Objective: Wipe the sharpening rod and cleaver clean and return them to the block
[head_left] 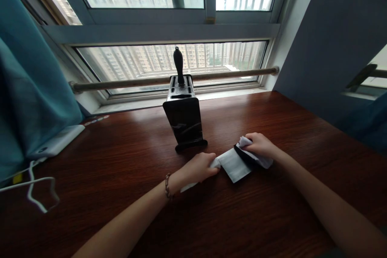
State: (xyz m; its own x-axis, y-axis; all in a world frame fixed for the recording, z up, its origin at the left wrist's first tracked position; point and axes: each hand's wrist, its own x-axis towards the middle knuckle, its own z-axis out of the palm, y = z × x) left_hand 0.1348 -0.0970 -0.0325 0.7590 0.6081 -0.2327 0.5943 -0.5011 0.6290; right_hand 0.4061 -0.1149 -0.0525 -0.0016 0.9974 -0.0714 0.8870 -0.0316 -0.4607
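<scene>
My left hand (pixel 198 168), with a beaded bracelet at the wrist, is closed round the pale handle (pixel 215 163) of a cleaver. The cleaver's broad, silvery blade (pixel 234 165) points right, low over the table. My right hand (pixel 260 145) grips a bunched white cloth (pixel 245 142) at the blade's far end. A dark strip shows between cloth and blade; I cannot tell what it is. Behind my left hand stands a black and steel knife block (pixel 184 123). One black-handled tool (pixel 178 62) stands upright in its top; the part inside the block is hidden.
The brown wooden table (pixel 136 141) reaches the window sill. A horizontal rail (pixel 229 74) crosses in front of the window. At left, a white device (pixel 59 142) and a white cable (pixel 32 187) lie near a blue curtain (pixel 27 72). A dark wall (pixel 326 56) borders the right side.
</scene>
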